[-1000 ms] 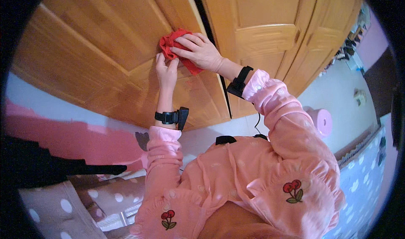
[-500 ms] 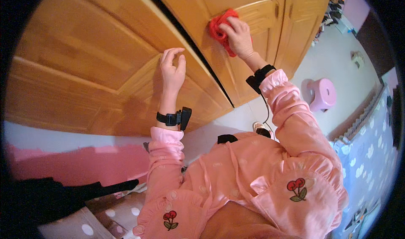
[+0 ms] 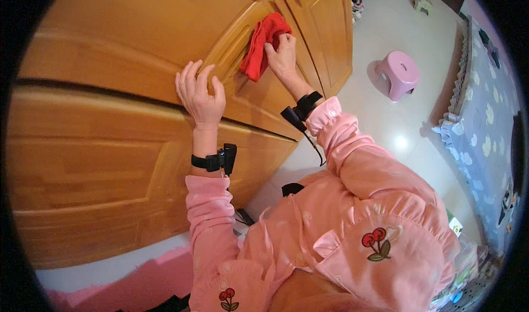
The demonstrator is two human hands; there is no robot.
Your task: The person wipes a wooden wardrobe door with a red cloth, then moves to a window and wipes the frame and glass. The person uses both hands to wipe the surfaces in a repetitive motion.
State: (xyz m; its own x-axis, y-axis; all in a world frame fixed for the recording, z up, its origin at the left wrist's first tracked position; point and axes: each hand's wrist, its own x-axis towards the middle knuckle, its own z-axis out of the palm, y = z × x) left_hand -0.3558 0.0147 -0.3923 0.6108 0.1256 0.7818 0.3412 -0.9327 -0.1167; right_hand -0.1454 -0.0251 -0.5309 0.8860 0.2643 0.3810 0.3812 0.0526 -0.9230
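Note:
A red cloth lies folded against the wooden cabinet door, over its carved panel. My right hand grips the cloth's right side between thumb and fingers. To the left, my left hand holds nothing; its fingers are spread and slightly bent at the door's surface, near the dark gap between two doors. Whether those fingertips touch the wood, I cannot tell. Each wrist wears a black strap with a small device, and pink sleeves cover both forearms.
A pink plastic stool stands on the pale tiled floor to the right. Beyond it is a bed with a blue patterned cover. Another cabinet door adjoins on the right. Various items lie near the lower right.
The view has turned, so the cabinet gap now runs more level. The cloth hangs more spread out in my right hand. My left hand's fingers have opened wider.

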